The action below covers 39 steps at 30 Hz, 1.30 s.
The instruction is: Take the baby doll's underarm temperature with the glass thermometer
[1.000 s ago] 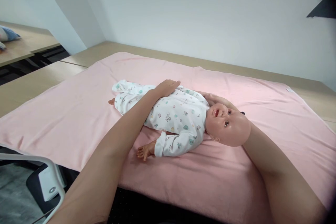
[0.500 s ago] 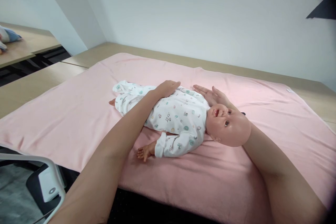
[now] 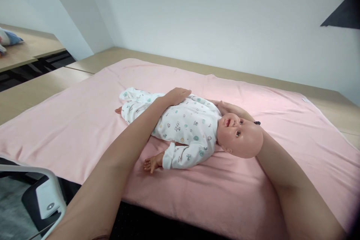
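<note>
**Left hand (image 3: pixel 177 96) laid over baby doll (image 3: pixel 188 123), right hand (image 3: pixel 225 108) half hidden behind it**

The left hand is rested palm-down across the doll's hip, fingers together and extended rather than clamped. The right hand is partly covered by the doll's far shoulder and head (image 3: pixel 243 138); whether anything is gripped by it cannot be told.

The doll is laid on its back on a pink blanket (image 3: pixel 64 131), its head in front of the right forearm (image 3: pixel 284 176). Whether weight is borne there is unclear. If the forearm were withdrawn quickly, the head could be dropped or twisted. If only the hip were pressed, the torso might be rolled, and the near arm (image 3: pixel 153 162) could be trapped beneath.

The head is smooth, rounded and glossy, apparently vinyl; the white printed sleepsuit (image 3: pixel 197 110) is soft, loosely wrinkled and could be bunched by dragging. The blanket looks plush and is ridged by folds; over the flat, wood-toned worktop (image 3: pixel 42 95), it might be slid along with the doll.
</note>
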Available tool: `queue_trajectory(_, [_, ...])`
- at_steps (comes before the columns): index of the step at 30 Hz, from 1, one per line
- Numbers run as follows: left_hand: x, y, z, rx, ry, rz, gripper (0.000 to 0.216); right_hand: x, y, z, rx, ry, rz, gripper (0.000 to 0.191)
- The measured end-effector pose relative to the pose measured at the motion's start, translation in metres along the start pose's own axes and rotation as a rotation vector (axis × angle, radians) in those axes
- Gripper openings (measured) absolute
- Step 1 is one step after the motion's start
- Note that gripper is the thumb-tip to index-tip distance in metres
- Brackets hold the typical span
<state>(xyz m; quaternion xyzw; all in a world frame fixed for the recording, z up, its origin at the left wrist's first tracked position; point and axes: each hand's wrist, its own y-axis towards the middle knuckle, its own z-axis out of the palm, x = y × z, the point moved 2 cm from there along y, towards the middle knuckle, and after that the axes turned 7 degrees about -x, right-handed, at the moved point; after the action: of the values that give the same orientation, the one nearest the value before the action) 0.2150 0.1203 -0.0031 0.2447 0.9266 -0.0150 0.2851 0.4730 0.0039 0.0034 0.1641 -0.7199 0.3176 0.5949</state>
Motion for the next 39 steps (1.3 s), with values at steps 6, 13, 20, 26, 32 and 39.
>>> queue_trajectory(6, [0.0, -0.009, -0.027, 0.194, -0.032, -0.125, 0.071, 0.032, 0.015, -0.05, -0.099, -0.201, -0.283, 0.055])
queue_trajectory(13, [-0.037, -0.055, -0.101, 0.453, 0.095, -0.085, 0.073, 0.087, -0.03, -0.002, 0.063, -0.87, -0.144, 0.047])
queue_trajectory(20, [-0.06, -0.078, -0.109, 0.632, 0.246, -0.081, 0.05, 0.087, -0.03, 0.023, 0.034, -1.057, -0.181, 0.046])
queue_trajectory(26, [-0.065, -0.089, -0.122, 0.549, 0.247, -0.017, 0.028, 0.103, -0.046, 0.031, 0.079, -1.016, -0.244, 0.046])
queue_trajectory(32, [-0.088, -0.14, -0.156, 0.374, 0.407, -0.098, 0.051, 0.114, -0.063, 0.049, 0.383, -0.846, -0.327, 0.039])
queue_trajectory(39, [-0.095, -0.168, -0.163, 0.524, 0.29, -0.036, 0.048, 0.105, -0.057, 0.057, 0.558, -0.819, -0.308, 0.044])
